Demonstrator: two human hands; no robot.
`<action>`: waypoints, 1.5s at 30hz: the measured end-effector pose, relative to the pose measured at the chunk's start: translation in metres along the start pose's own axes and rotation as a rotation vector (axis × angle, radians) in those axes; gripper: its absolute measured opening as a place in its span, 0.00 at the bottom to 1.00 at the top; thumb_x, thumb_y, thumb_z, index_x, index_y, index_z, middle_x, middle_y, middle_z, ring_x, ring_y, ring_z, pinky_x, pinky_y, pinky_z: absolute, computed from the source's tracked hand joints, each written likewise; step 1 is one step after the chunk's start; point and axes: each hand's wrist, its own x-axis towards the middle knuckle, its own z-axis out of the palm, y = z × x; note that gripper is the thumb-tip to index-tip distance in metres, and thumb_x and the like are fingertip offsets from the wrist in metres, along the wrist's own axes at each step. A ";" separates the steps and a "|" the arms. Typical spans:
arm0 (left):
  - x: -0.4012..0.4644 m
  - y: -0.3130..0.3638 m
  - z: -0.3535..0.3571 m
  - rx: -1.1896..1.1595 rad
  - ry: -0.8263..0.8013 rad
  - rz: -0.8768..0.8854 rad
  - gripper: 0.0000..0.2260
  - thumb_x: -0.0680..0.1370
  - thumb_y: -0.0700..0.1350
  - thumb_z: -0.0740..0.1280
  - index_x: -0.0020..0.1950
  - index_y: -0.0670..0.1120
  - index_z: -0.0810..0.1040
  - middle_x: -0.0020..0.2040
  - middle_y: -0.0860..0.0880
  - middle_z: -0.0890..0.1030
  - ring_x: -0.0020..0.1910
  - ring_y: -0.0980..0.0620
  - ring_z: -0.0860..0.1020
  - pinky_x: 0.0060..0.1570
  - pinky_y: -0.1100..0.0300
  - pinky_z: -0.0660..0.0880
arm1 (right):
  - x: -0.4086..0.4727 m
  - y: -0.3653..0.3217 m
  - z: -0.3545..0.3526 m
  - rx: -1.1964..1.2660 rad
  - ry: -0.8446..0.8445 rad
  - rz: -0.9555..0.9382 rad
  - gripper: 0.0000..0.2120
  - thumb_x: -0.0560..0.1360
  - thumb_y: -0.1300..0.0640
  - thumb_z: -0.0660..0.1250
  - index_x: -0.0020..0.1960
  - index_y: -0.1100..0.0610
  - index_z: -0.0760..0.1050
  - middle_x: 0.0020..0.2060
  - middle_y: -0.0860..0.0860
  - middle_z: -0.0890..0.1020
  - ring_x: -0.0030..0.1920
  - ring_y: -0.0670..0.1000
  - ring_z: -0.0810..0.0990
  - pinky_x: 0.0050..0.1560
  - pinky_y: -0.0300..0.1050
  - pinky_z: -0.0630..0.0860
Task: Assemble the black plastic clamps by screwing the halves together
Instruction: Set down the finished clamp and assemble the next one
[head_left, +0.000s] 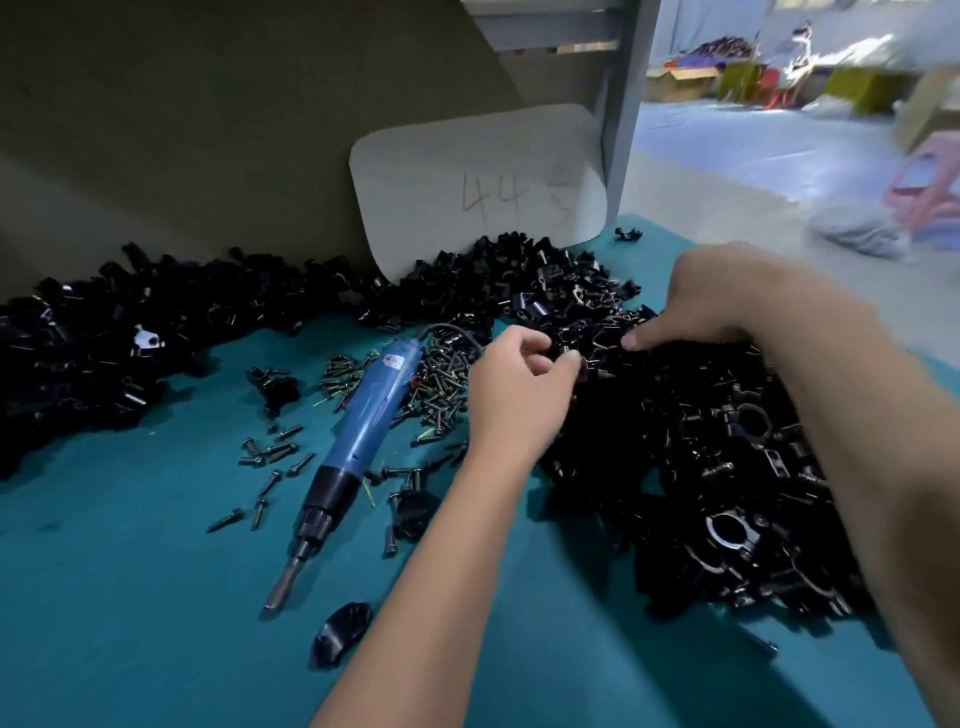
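A big heap of black plastic clamp halves (691, 447) covers the right side of the teal table (130, 597). My left hand (519, 387) hovers at the heap's left edge, fingers curled, and pinches a small black clamp half (586, 365) at its thumb tip. My right hand (719, 306) reaches down into the top of the heap just to the right. Its thumb points left and its fingertips are buried among the parts, so any hold is hidden. A pile of dark screws (439, 382) lies left of my left hand.
A blue electric screwdriver (363, 415) lies diagonally on the table, bit toward me. Loose screws (270, 457) are scattered to its left. Another heap of black parts (104, 338) runs along the back left. A white board marked "44" (478, 187) leans behind. A single black part (340, 631) sits near the front.
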 end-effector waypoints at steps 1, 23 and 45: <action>0.005 -0.003 -0.003 0.012 0.031 -0.054 0.06 0.76 0.51 0.73 0.49 0.52 0.79 0.39 0.56 0.80 0.37 0.58 0.79 0.37 0.61 0.73 | 0.007 0.001 0.000 -0.028 -0.043 0.002 0.31 0.68 0.30 0.75 0.36 0.59 0.73 0.34 0.52 0.75 0.38 0.56 0.77 0.45 0.48 0.74; 0.036 -0.001 -0.045 0.024 0.086 -0.009 0.07 0.73 0.40 0.68 0.39 0.52 0.81 0.35 0.53 0.83 0.37 0.50 0.84 0.42 0.52 0.83 | 0.107 -0.107 0.080 0.068 -0.002 -0.047 0.09 0.78 0.55 0.70 0.57 0.56 0.79 0.58 0.57 0.79 0.63 0.64 0.77 0.63 0.61 0.71; 0.019 -0.096 -0.220 0.550 0.415 -0.101 0.04 0.82 0.41 0.68 0.52 0.43 0.75 0.44 0.48 0.79 0.44 0.43 0.81 0.41 0.49 0.78 | 0.030 -0.209 0.069 1.741 -0.126 -0.057 0.07 0.83 0.64 0.65 0.57 0.68 0.78 0.43 0.60 0.78 0.33 0.48 0.76 0.33 0.42 0.74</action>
